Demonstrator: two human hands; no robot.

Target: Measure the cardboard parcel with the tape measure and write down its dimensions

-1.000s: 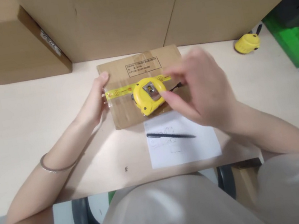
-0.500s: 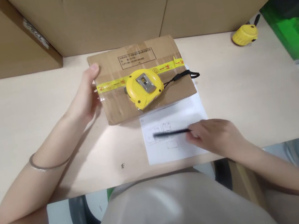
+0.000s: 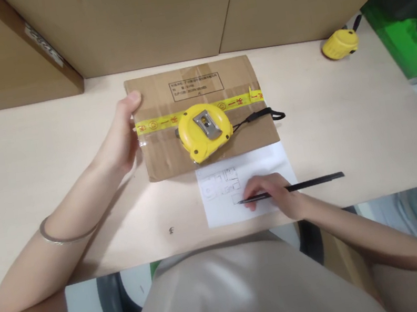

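Note:
My left hand [image 3: 127, 129] grips the left edge of a small cardboard box [image 3: 169, 157], thumb on top and the other fingers hidden beneath. Across the box runs yellow tape with red print. On top of it lies a yellow tape measure [image 3: 204, 131], its metal clip facing up and its black wrist strap [image 3: 260, 115] hanging past the right edge. Partly under the box is a white sheet of paper [image 3: 250, 165] with small line drawings. My right hand [image 3: 273, 193] rests on the paper, closed round a black pen [image 3: 312, 181] whose tip is at a small drawn rectangle.
A second yellow tape measure [image 3: 340, 44] sits at the back right of the light wooden table [image 3: 350, 143]. Large cardboard boxes [image 3: 146, 22] line the table's back, with another carton [image 3: 4, 57] at the left. The table's front edge runs close to my body.
My right hand has swung the pen round, so its tip now meets the paper at the lower drawing. The small box has tilted slightly and shifted a little towards me with the tape measure.

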